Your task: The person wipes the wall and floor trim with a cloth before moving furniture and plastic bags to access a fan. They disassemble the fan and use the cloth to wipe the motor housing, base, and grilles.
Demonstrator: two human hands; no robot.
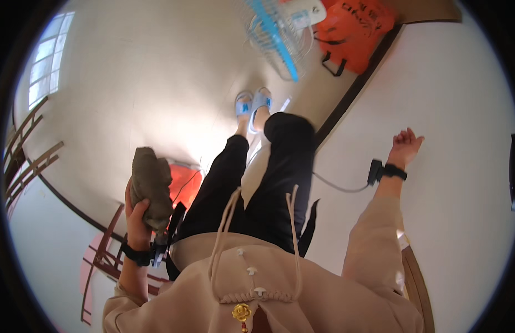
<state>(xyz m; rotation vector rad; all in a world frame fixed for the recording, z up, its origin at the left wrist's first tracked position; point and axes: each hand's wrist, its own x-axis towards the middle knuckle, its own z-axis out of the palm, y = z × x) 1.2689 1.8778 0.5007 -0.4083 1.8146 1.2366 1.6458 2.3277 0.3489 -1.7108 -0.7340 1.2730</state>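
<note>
My left hand [136, 216] grips a bunched olive-brown cloth [150, 183], thumb on its near side and fingers wrapped behind it. The cloth is raised beside my left thigh, clear of the floor. My right hand [405, 145] reaches far out to the right, in front of the white wall [448, 91]. Its fingers are loosely curled, the thumb stands apart, and nothing shows in the palm. Each wrist wears a black strap with a small device. A grey cable [344, 189] runs from the right device towards my leg.
Ahead stands an electric fan [278, 37] with a blue strip, near a red plastic bag [357, 37] against the wall base. Another red object [184, 183] lies behind the cloth. Wooden furniture frames [103, 245] stand on the left. My slippers [253, 106] are on the pale floor [149, 83].
</note>
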